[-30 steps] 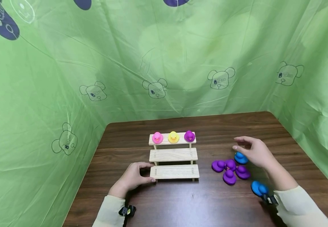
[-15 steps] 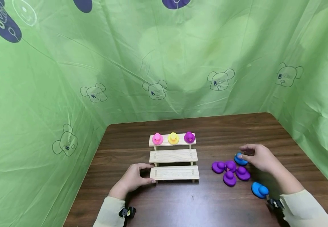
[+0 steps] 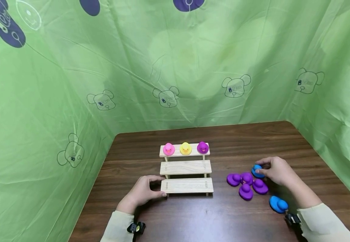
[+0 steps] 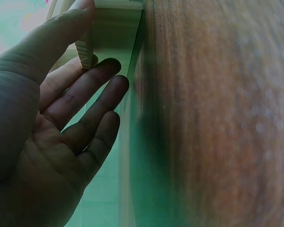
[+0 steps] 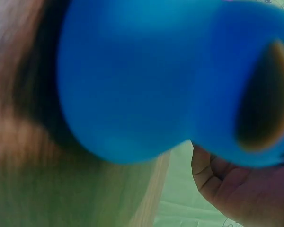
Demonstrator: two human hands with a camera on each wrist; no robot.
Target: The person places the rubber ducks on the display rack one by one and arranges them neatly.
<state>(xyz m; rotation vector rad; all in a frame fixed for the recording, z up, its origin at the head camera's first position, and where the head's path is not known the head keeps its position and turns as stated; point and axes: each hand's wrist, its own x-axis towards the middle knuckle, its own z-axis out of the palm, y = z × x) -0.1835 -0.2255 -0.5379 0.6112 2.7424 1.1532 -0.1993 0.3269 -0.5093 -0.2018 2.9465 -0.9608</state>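
A three-step wooden stand (image 3: pixel 187 186) carries a pink rubber duck (image 3: pixel 169 149), a yellow one and a purple one on its top step. At the stand's lower left end, my left hand (image 3: pixel 143 192) grips the bottom step between thumb and forefinger; the left wrist view shows the other fingers extended below. To the right, my right hand (image 3: pixel 279 171) pinches a blue rubber duck (image 3: pixel 256 174) between thumb and fingers, at the table. Another blue duck (image 3: pixel 278 204) lies below my right wrist and fills much of the right wrist view.
Several purple rubber ducks (image 3: pixel 246 192) cluster just left of the pinched blue duck. The brown wooden table (image 3: pixel 193 222) ends against green cloth (image 3: pixel 193 67) at the back and sides. Small cameras are strapped to both wrists.
My right hand has come down from above the upper blue duck and closed its thumb and fingers on it. The left hand keeps its place at the stand.
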